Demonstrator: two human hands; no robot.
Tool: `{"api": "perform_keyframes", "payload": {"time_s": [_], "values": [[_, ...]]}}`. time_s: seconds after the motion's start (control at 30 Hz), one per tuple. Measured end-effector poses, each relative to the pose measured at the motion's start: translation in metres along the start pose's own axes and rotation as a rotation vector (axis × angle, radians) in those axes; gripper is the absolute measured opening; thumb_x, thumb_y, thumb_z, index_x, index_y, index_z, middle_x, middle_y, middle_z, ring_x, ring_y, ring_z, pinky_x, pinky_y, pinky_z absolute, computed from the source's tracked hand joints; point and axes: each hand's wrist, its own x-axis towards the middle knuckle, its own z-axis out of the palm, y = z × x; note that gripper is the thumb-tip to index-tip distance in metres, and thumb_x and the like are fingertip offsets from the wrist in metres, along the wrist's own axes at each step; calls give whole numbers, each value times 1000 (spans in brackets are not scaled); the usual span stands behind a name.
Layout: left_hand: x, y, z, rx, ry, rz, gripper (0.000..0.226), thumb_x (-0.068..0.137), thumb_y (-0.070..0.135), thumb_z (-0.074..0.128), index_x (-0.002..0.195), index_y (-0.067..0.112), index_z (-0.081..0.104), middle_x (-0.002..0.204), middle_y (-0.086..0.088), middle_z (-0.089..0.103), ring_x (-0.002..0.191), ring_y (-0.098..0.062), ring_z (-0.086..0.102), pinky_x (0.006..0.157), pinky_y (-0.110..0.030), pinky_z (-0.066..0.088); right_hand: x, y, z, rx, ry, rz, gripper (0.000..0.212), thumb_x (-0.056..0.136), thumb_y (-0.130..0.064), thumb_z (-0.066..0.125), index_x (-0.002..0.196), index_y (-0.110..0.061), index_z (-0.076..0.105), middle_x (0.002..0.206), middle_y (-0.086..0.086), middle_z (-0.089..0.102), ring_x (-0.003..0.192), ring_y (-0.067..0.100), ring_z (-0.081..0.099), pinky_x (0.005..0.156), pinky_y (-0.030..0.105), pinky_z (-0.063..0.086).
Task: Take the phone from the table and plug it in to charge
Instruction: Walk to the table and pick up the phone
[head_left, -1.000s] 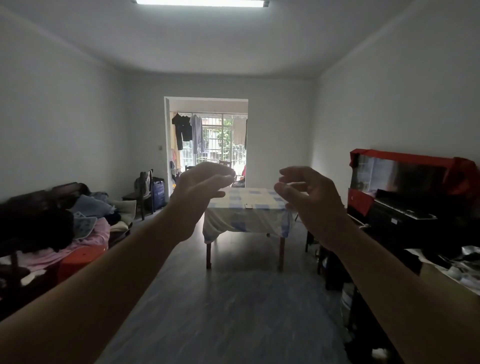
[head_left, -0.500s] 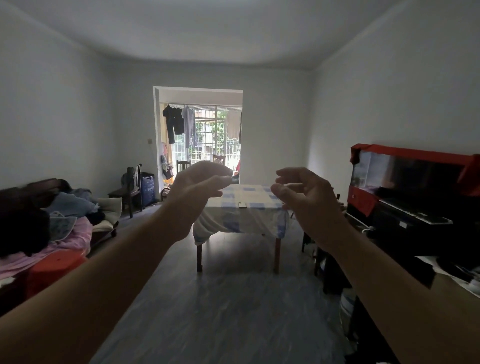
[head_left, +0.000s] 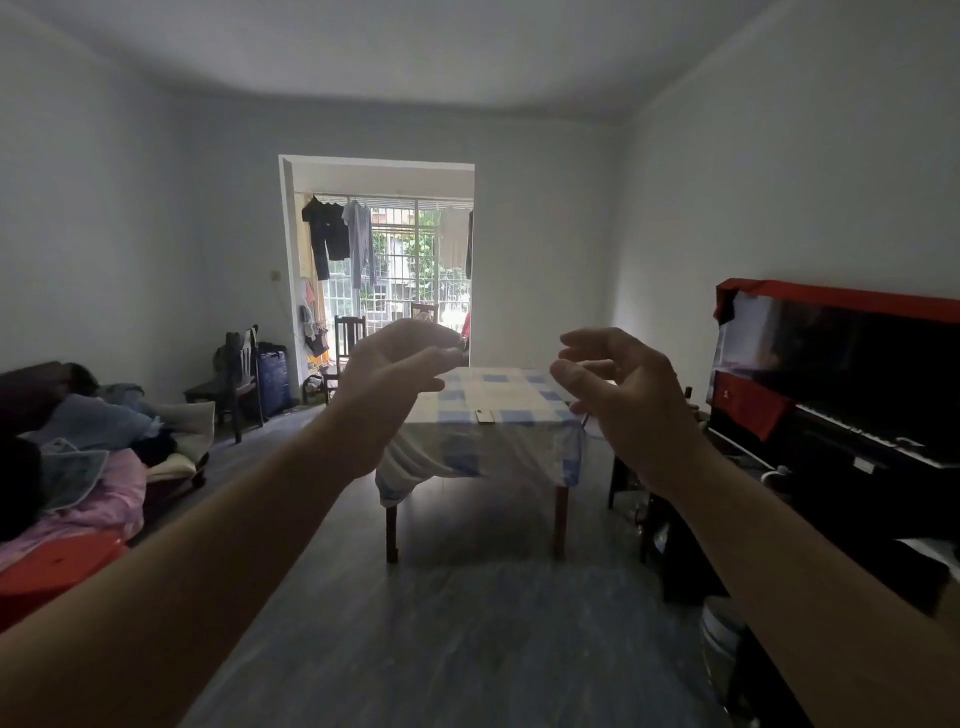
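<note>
phone: small pale slab (head_left: 484, 415) lying flat on the table, close to the near edge and roughly mid-width. That's where it sits right now, nobody's touching it.

which way from the hands: farther off and lower in view, landing in the gap between the two hands. Well apart from both, so reaching won't do it, gotta walk up first imo.

long axis: looks like it runs left-right along the near edge, but it's tiny from here so don't quote me.

left hand: (head_left: 387, 387) raised, fingers loosely curled, thumb and fingertips not closed, holding nothing.

right hand: (head_left: 621, 395) same deal, half-open claw shape, empty.

nearer hand: honestly can't tell, phone's about centred between them. Maybe a hair toward the left hand in the frame.

table: (head_left: 524, 447) blue-and-white check cloth draped over it, hanging lower at the left corner. Cloth could slide a bit if you drag the phone, so I'd lift straight up.

room: bare floor between me and the table, sofa piled with clothes (head_left: 88, 457) on the left, piano with red cover (head_left: 841, 395) on the right, balcony doorway (head_left: 379, 260) at the far end. No charger or socket I can make out.
</note>
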Motion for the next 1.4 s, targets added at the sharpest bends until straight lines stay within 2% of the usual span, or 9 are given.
{"api": "perform_keyframes", "payload": {"time_s": [0.13,0.33,0.53,0.67,0.9,1.03,1.17,1.33,1.4], "values": [[32,-31,-1,-15,7,-18,17,79,25,71,94,20,76,108,-9,75,105,-26,71,89,-41,60,31,26,14,22,1,20,30,93,-20,72,121,-14,67,111,1,69,105,24,68,76,34,63],[79,-77,13,-11,8,-46,14,79,26,71,92,24,76,110,-9,75,106,-26,71,88,-40,60,74,83,24,22,-13,36,31,93,-24,71,123,-15,66,113,2,69,107,24,68,82,43,63],[128,-125,51,28,31,-85,18,76,27,72,93,22,75,110,-10,74,108,-28,70,88,-41,58,120,154,16,85,-54,58,29,94,-25,70,122,-17,65,116,2,69,110,24,67,87,50,62],[166,-147,78,43,44,-101,19,76,28,71,94,21,74,112,-10,73,110,-29,68,91,-42,58,156,199,3,109,-63,71,28,94,-27,70,121,-22,66,116,-2,69,110,20,67,87,47,62],[219,-179,114,64,72,-134,24,77,27,69,98,16,72,116,-12,71,113,-29,67,95,-44,58,207,257,-8,149,-105,57,20,95,-27,68,113,-32,63,116,-4,68,107,15,66,75,30,64],[238,-204,121,59,73,-155,20,78,27,69,96,19,72,114,-8,72,113,-26,67,94,-42,58,224,286,-2,170,-95,81,24,95,-28,69,118,-28,65,114,-8,68,104,9,66,70,21,62],[258,-240,121,52,88,-195,20,80,27,69,98,19,72,114,-7,72,113,-25,68,95,-43,58,240,320,14,208,-91,137,24,95,-27,68,119,-27,64,115,-9,67,105,10,66,74,25,63],[292,-298,104,17,85,-223,9,91,19,70,99,21,73,116,-5,72,112,-20,68,90,-37,57,272,363,52,221,-68,181,22,95,-27,69,117,-27,65,114,-8,67,106,13,67,78,32,65],[303,-315,99,10,101,-238,15,86,25,71,100,21,72,119,-6,71,112,-20,67,93,-39,57,282,376,65,235,-64,200,23,95,-28,69,117,-26,66,113,-9,67,106,13,67,78,32,65]]}}
